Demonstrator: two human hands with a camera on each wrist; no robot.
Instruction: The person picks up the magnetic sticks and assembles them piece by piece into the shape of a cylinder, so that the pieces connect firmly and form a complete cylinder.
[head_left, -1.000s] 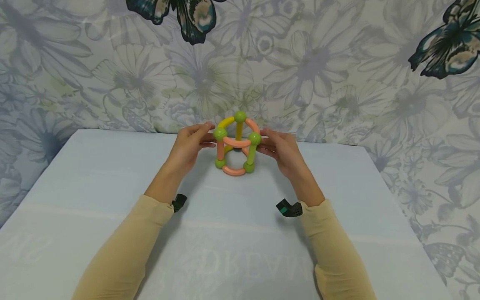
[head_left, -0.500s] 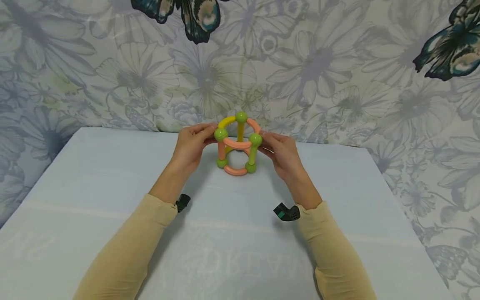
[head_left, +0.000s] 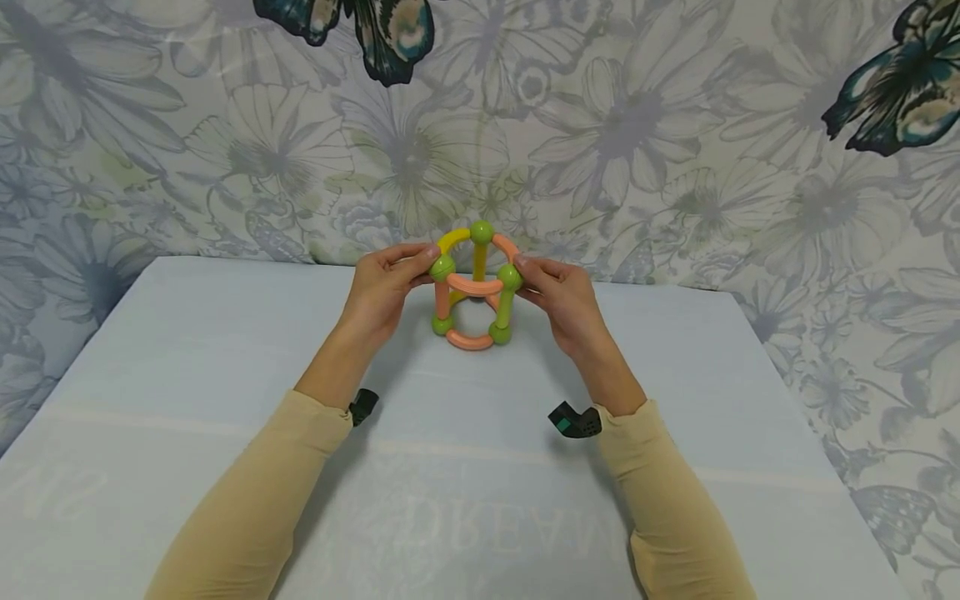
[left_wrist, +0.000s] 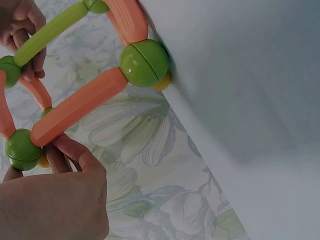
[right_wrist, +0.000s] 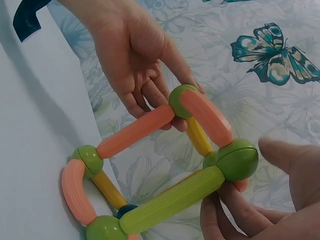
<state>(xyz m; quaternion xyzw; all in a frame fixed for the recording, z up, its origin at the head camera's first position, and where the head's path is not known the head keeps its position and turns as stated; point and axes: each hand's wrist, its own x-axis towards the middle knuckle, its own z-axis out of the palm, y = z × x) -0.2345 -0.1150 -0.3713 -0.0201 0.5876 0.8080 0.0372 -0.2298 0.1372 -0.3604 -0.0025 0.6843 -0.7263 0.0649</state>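
Observation:
A frame of magnetic rods and balls (head_left: 476, 287) stands at the table's far edge, with curved orange and yellow rods joining its top and bottom balls. My left hand (head_left: 375, 292) pinches the upper left green ball (head_left: 442, 267) between thumb and fingers. On the other side, my right hand (head_left: 566, 304) holds the upper right green ball (head_left: 509, 277), its thumb close against it. An upright light green rod (right_wrist: 172, 200) runs below that ball in the right wrist view. The left wrist view shows an upright orange rod (left_wrist: 80, 105) under the left hand's ball.
The frame is on a white table (head_left: 465, 450) with faint lettering. A wall (head_left: 637, 150) patterned with flowers and butterflies rises right behind it. Black wrist devices (head_left: 575, 420) sit at the sleeve cuffs. A dark blue ball (right_wrist: 127, 210) shows low at the frame's back.
Both hands have brought their thumbs and fingers in onto the upper balls; a second ago they were more spread beside the frame. The frame stays in nearly the same place.

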